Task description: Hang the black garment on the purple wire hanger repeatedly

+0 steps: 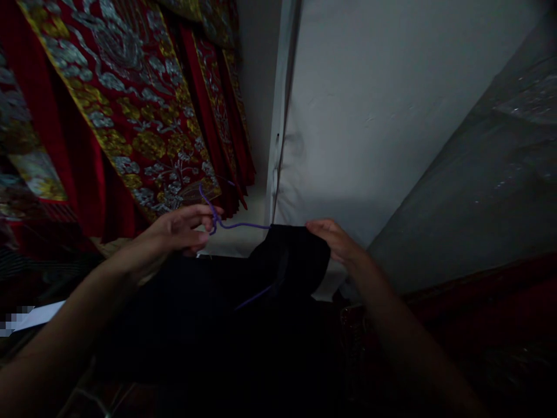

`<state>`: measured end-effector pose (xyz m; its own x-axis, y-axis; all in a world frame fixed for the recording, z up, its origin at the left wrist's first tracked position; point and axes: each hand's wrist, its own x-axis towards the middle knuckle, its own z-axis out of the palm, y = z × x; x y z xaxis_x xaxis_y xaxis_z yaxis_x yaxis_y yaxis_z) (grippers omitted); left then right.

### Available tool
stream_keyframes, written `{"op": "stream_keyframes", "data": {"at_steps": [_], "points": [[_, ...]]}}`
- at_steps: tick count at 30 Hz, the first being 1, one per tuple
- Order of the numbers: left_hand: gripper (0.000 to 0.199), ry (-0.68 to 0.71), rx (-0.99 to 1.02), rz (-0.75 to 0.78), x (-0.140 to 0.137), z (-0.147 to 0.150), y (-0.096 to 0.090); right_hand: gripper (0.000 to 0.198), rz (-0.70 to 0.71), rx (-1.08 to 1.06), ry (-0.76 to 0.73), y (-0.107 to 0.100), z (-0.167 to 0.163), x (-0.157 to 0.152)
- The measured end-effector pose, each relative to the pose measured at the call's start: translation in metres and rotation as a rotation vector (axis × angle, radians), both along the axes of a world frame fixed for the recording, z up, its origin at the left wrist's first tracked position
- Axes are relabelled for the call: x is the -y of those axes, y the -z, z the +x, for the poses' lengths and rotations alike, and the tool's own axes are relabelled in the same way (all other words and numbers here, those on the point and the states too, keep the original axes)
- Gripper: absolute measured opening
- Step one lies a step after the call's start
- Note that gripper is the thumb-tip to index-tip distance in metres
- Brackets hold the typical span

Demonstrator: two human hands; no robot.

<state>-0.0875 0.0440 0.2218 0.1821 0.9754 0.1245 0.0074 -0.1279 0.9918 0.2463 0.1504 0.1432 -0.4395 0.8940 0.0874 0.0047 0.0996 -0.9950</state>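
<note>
A purple cord (246, 224) runs from my left hand (185, 228) to the top edge of a black cloth (289, 249). The fingers of my left hand are closed around the cord's looped end, with a short tail sticking up past them. My right hand (333, 238) pinches the upper right corner of the black cloth. Between the two hands the cord hangs slightly slack. Lower down, another stretch of purple cord (255, 297) lies across the dark fabric. Deep shadow hides most of the cloth's shape.
Red embroidered hangings (143, 116) with gold and silver patterns hang at the upper left. A pale wall (348, 116) with a vertical conduit (281, 104) stands ahead. Glossy plastic sheeting (491, 174) covers the right side. A white strip (43, 313) shows at the lower left.
</note>
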Motion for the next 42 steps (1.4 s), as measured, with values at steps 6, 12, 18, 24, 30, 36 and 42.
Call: {"op": "stream_keyframes", "data": {"at_steps": [6, 12, 18, 24, 30, 36, 42], "points": [[0.051, -0.202, 0.188, -0.015, -0.038, -0.037, 0.015, 0.046, 0.053, -0.300, 0.349, -0.060, 0.011, -0.027], [0.053, -0.341, 0.338, -0.022, -0.056, -0.032, 0.068, 0.037, 0.288, -0.500, 0.564, -0.085, 0.020, -0.049], [0.062, -0.394, 0.185, -0.134, -0.042, 0.015, 0.139, 0.041, 0.272, -0.515, 0.720, -0.034, 0.028, -0.019], [0.066, -0.521, 0.317, -0.255, -0.015, 0.044, 0.180, 0.044, 0.394, -0.266, 0.896, 0.003, 0.043, -0.025], [0.046, -0.639, 0.543, -0.374, 0.013, 0.056, 0.188, 0.052, 0.646, -0.050, 1.256, 0.058, -0.005, 0.029], [0.043, -0.614, 0.601, -0.446, 0.032, 0.062, 0.185, 0.059, -0.198, -0.168, 0.554, 0.147, -0.088, 0.101], [0.047, -0.593, 0.589, -0.473, 0.046, 0.070, 0.178, 0.056, -0.132, -0.125, 0.420, 0.132, -0.096, 0.093]]}}
